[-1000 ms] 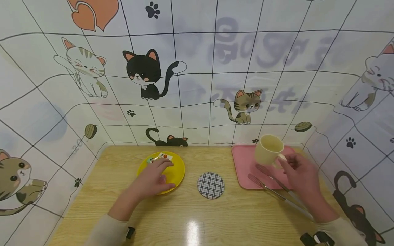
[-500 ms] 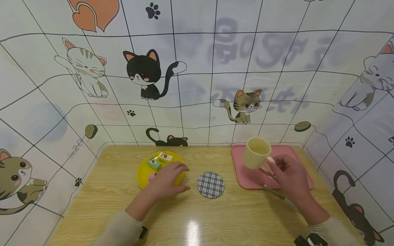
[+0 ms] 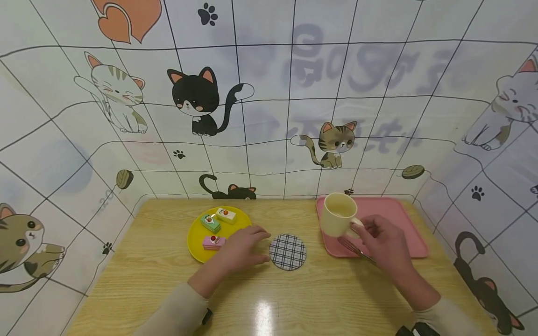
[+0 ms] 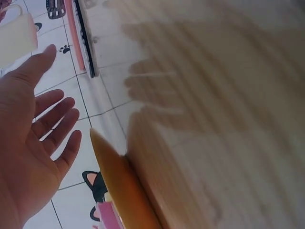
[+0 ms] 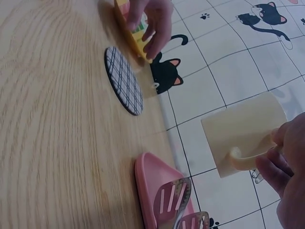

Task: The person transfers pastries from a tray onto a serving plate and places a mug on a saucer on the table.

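Note:
A cream mug (image 3: pixel 338 214) hangs above the left part of the pink tray (image 3: pixel 399 219). My right hand (image 3: pixel 384 240) grips its handle between thumb and fingers; the right wrist view shows the mug (image 5: pixel 245 133) raised clear of the tray. My left hand (image 3: pixel 241 249) is open and holds nothing, its fingertips close to the left edge of a round checked coaster (image 3: pixel 287 252). That hand partly covers the yellow plate (image 3: pixel 194 245), where pink (image 3: pixel 212 242), green (image 3: pixel 211 224) and white (image 3: pixel 226 215) toy cake slices lie.
Metal tongs (image 5: pixel 175 198) with slotted ends lie over the pink tray's near edge, partly hidden by my right hand in the head view. A cat-printed, grid-lined curtain (image 3: pixel 269 116) stands round the back and sides of the wooden table (image 3: pixel 311 298).
The mug, held in my right hand, has moved left over the tray and slightly nearer. My left hand has moved right, from over the plate towards the coaster, uncovering the cake slices.

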### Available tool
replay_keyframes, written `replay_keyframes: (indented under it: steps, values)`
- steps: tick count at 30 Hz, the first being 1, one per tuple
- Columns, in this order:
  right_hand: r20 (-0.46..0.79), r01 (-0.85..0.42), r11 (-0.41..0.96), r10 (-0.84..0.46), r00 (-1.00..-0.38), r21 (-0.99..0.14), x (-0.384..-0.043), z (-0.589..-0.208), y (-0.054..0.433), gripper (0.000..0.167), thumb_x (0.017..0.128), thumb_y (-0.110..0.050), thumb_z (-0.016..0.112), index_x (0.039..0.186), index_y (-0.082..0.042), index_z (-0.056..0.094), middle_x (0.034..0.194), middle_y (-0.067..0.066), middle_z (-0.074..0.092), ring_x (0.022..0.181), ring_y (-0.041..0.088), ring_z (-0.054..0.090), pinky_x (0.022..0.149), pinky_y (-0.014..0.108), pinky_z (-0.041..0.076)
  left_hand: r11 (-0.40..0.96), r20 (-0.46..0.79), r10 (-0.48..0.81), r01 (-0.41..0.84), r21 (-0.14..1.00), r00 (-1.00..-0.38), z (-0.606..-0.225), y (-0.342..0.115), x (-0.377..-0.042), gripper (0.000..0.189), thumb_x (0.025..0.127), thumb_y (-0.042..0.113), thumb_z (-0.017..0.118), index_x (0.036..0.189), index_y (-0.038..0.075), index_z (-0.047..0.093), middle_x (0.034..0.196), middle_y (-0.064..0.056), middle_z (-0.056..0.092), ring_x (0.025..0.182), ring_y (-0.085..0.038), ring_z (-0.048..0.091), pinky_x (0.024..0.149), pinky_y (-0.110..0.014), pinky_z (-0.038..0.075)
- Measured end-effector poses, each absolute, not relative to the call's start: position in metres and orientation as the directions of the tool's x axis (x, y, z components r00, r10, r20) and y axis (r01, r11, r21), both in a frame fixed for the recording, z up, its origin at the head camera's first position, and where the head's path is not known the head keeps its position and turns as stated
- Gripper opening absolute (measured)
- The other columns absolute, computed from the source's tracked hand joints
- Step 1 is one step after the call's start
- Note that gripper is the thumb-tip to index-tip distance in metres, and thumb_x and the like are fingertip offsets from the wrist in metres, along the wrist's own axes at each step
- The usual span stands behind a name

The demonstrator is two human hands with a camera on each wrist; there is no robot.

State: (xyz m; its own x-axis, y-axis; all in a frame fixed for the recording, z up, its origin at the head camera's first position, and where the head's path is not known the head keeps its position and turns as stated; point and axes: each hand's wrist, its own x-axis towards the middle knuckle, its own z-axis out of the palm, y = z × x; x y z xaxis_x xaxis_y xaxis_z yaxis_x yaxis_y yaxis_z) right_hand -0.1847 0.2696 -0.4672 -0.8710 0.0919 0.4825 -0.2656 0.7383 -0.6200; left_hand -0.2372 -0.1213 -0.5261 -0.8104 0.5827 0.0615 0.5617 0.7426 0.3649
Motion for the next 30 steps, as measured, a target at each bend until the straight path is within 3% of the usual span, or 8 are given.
replay_keyframes:
  steps: [15,23,30]
  values:
    - [0.427,-0.314,0.637,0.026,-0.904,-0.704,-0.181,-0.475,0.248,0.015,0.094,-0.005,0.088,0.099,-0.006,0.074,0.084,0.001,0.075,0.071,0.008,0.067,0.058,0.018,0.056,0.759,-0.019,0.6,0.561,0.331,-0.8,-0.529,-0.104,-0.247,0.06,0.096,0.044,0.088,0.147,0.016,0.073,0.142,-0.002,0.07,0.129,-0.023,0.066,0.114,-0.043,0.055]
    - [0.442,-0.342,0.635,-0.001,-0.897,-0.692,-0.178,-0.481,0.234,0.014,0.096,-0.009,0.088,0.095,-0.014,0.075,0.082,-0.007,0.072,0.072,0.006,0.065,0.062,0.018,0.056,0.76,-0.039,0.599,0.553,0.342,-0.8,-0.539,-0.101,-0.252,0.058,0.095,0.044,0.09,0.145,0.018,0.074,0.138,0.002,0.07,0.126,-0.019,0.065,0.112,-0.04,0.056]
    - [0.426,-0.333,0.666,-0.025,-0.904,-0.667,-0.177,-0.49,0.225,0.016,0.095,-0.011,0.089,0.099,-0.014,0.074,0.083,-0.009,0.069,0.072,0.005,0.063,0.061,0.023,0.057,0.758,-0.042,0.607,0.563,0.33,-0.794,-0.539,-0.098,-0.255,0.059,0.093,0.046,0.09,0.142,0.017,0.075,0.135,0.002,0.07,0.123,-0.019,0.065,0.11,-0.039,0.056]
